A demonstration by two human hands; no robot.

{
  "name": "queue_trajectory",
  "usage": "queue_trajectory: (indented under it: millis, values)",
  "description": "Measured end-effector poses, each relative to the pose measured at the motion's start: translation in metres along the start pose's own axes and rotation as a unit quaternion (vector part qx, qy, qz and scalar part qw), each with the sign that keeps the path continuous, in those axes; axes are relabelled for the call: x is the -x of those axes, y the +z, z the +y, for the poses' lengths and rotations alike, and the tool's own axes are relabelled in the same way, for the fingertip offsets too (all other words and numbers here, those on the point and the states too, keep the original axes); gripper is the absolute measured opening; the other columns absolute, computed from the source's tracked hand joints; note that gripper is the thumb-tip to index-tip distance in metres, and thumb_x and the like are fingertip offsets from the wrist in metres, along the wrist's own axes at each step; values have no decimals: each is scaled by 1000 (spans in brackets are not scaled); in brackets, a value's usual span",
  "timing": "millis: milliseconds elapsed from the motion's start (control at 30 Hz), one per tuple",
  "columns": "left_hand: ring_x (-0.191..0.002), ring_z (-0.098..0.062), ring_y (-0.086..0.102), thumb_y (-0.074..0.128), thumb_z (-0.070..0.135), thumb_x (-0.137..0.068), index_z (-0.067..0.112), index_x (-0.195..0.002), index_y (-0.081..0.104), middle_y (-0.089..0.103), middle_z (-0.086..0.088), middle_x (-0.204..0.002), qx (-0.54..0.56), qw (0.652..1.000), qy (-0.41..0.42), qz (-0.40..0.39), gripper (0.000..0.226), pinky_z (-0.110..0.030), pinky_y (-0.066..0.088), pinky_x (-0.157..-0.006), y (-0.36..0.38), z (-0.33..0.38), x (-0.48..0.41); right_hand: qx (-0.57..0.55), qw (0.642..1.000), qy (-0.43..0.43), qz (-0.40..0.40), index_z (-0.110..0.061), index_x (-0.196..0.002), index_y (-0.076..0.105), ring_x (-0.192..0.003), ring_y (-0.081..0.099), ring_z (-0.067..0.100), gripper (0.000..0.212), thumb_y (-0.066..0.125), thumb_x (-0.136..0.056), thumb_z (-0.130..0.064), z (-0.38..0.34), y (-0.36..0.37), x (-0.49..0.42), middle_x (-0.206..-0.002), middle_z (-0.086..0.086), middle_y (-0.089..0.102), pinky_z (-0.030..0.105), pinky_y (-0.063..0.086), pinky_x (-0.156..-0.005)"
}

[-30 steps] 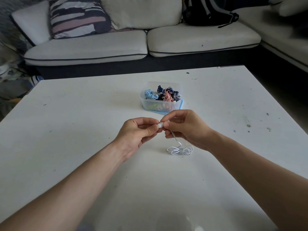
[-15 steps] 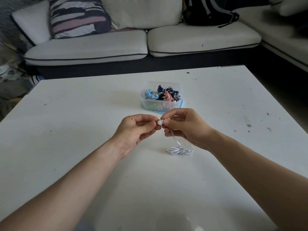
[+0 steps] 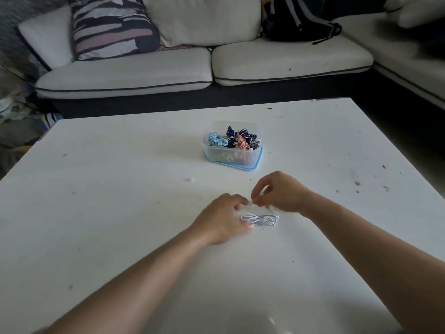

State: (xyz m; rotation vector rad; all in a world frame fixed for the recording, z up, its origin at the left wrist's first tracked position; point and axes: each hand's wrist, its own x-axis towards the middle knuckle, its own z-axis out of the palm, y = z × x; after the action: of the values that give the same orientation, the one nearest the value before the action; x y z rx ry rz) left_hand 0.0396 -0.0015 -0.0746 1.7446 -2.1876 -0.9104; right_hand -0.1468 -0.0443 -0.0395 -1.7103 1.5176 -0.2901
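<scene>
My left hand (image 3: 224, 218) has dropped to the tabletop (image 3: 120, 189), fingertips at the coiled white earphone cable (image 3: 260, 218) lying there; its grip I cannot tell. My right hand (image 3: 281, 195) pinches the cable's loose end just above, probably finishing the coil.

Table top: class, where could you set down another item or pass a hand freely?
Free: the wide stretch of table left of the left hand; the right side beyond the right hand, speckled but bare; the near part below the white cable. Crowded: both hands meet at that cable, with the cable box behind them.
</scene>
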Motion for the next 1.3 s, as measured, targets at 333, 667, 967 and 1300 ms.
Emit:
queue_trajectory:
  millis: [333, 667, 967, 1300]
  values:
    - [-84, -14, 62, 64, 33, -85, 27, -95, 72, 63, 5, -90, 19, 996, -7, 89, 14, -29, 50, -74, 17, 12, 2, 61, 997, -4, 38, -34, -81, 69, -77, 60, 13, 7, 70, -83, -27, 7, 27, 19, -77, -10, 62, 26, 43, -62]
    - [-69, 2, 60, 79, 23, -77, 25, -85, 74, 67, 15, -75, 141, 952, -1, 273, 9, -3, 38, -59, -80, 30, -60, -47, 974, -123, 182, -27, -87, 74, -72, 59, 9, 21, 64, -89, -9, -55, -36, -41, -82, -6, 70, 4, 38, -57]
    - [-81, -13, 66, 80, 20, -78, 22, -88, 73, 71, 6, -86, 82, 963, -34, 255, 12, -21, 45, -71, -98, 10, -143, 145, 971, -100, 162, -30, -101, 57, -77, 65, 23, 18, 48, -98, -15, -61, -58, -129, -104, 5, 69, 32, 53, -62]
    - [-102, -19, 65, 74, 18, -82, 18, -121, 66, 70, -1, -116, 86, 959, -50, 267, 40, -22, 45, -90, -90, -1, -131, 186, 965, -112, 147, -26, -114, 67, -102, 63, 18, 25, 59, -95, -40, -48, -59, -123, -112, -9, 69, 37, 54, -85]
